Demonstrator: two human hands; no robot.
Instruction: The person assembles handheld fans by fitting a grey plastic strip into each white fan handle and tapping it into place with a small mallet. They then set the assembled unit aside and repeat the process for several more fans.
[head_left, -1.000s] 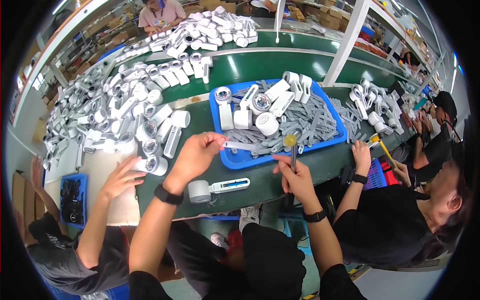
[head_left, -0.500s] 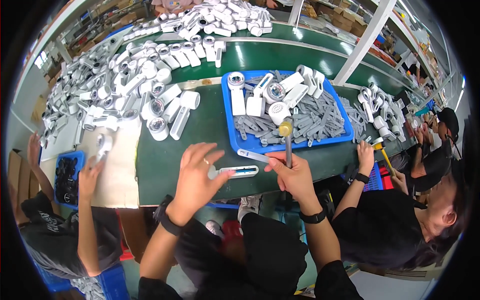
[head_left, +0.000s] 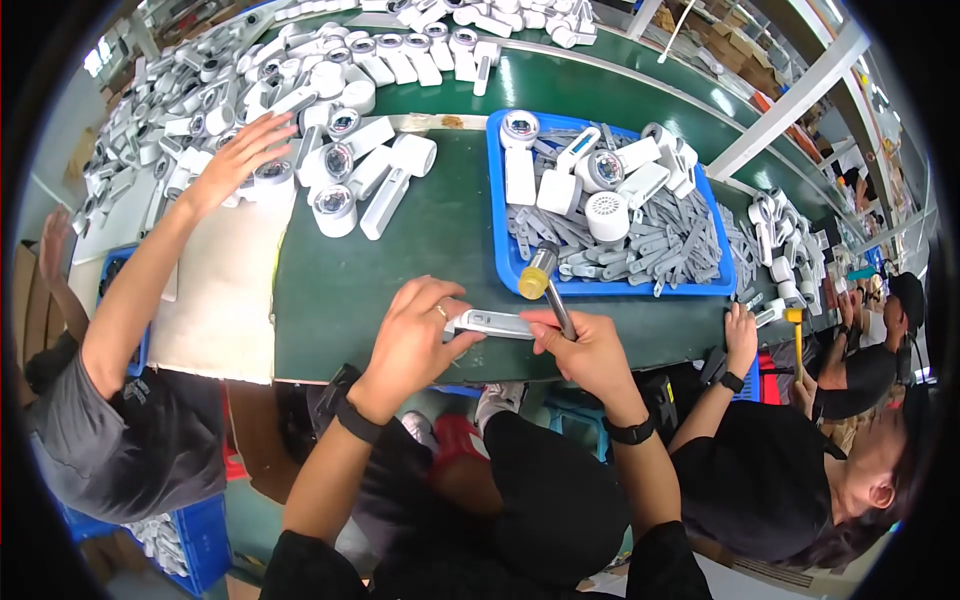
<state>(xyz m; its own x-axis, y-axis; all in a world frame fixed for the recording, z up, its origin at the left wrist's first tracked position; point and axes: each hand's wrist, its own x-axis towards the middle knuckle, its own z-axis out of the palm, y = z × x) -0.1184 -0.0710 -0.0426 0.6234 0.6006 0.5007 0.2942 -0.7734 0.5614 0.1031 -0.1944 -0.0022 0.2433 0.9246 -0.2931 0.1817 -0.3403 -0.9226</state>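
My left hand (head_left: 415,335) presses down on a white handheld device with a grey strip (head_left: 495,323) lying on the green bench near its front edge. My right hand (head_left: 585,350) grips the handle of a small mallet with a yellow head (head_left: 538,272), the head raised just above the device's right end. Behind both hands stands a blue tray (head_left: 497,190) holding several white devices and a heap of grey strips (head_left: 660,245).
A person on the left reaches a hand (head_left: 235,155) into a large pile of white devices (head_left: 330,90) along the bench. On the right another person's hand (head_left: 740,330) rests at the bench edge beside a second mallet (head_left: 795,320). Green conveyor belt (head_left: 600,85) runs behind.
My left hand came down onto the white device and now holds it. The mallet's head swung lower toward the device. The person at left reached up into the pile.
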